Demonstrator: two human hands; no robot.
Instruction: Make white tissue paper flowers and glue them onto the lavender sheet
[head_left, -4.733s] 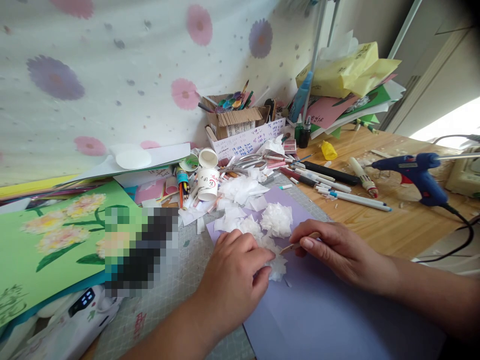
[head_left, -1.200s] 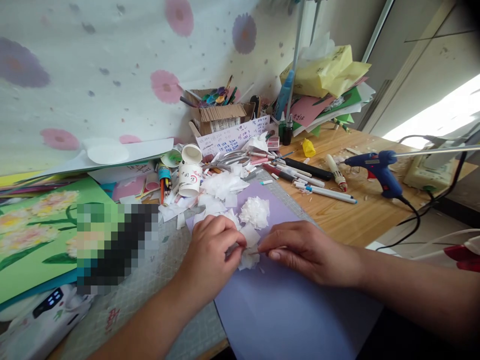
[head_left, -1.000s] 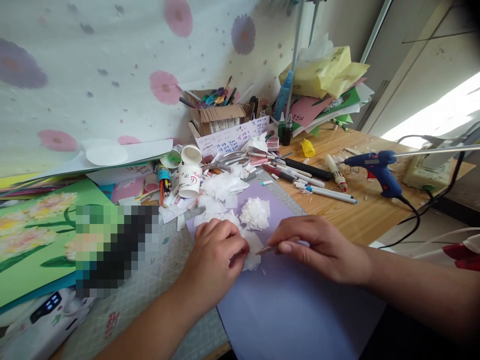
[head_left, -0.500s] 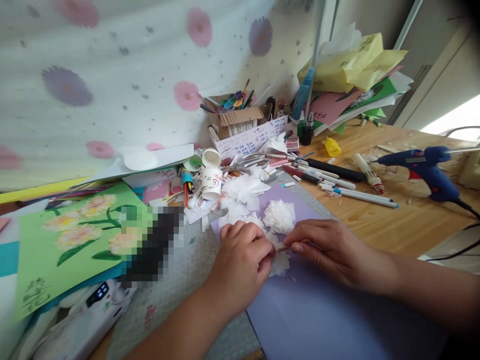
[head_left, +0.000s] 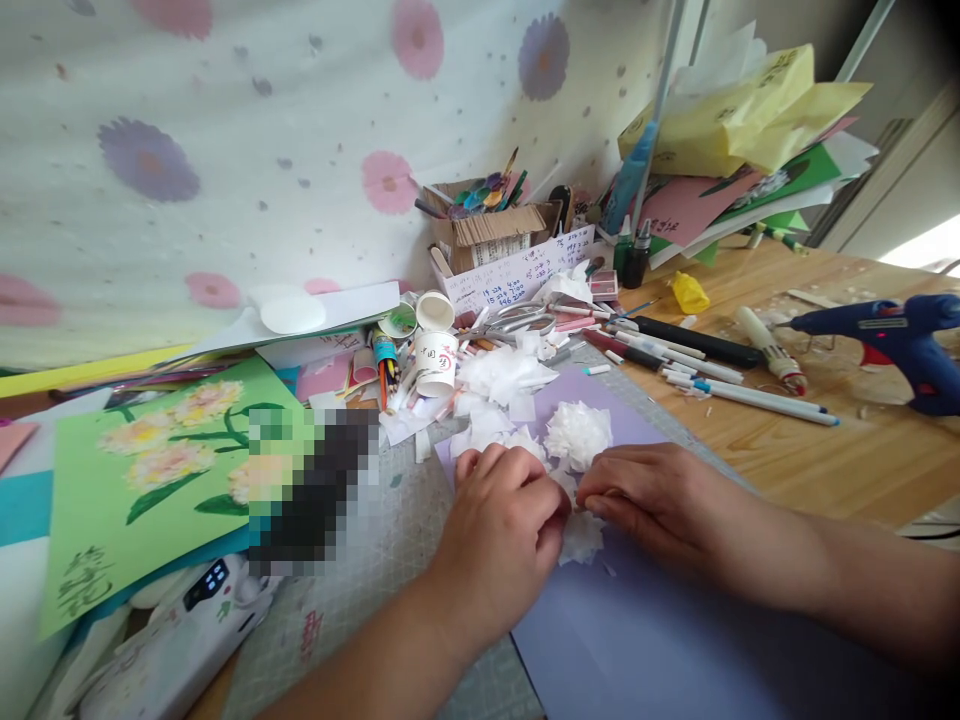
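Over the upper part of a purple sheet of paper (head_left: 637, 620), both hands work close together on a half-made white tissue-paper flower (head_left: 583, 540). My left hand (head_left: 510, 525) is closed, its fingers curled down at the flower's left side; what its fingertips hold is hidden. From the right, my right hand (head_left: 667, 505) pinches a thin brownish stick, mostly covered by the fingers, against the same flower. Just beyond the hands sits a full, ruffled white paper flower (head_left: 577, 435). Loose white tissue pieces (head_left: 502, 372) lie heaped behind my left hand.
A grey cutting mat (head_left: 382, 560) lies under the purple sheet. Left are a green flower picture (head_left: 157, 480) and a white device with a display (head_left: 180, 630). Paper cups (head_left: 435, 362) and a cardboard box (head_left: 491, 238) stand behind; pens (head_left: 750, 395) and a blue glue gun (head_left: 885, 335) lie right.
The whole view has shifted slightly, so things appear farther right. My hands stay at the same flower, and the thin stick between them shows less than before.
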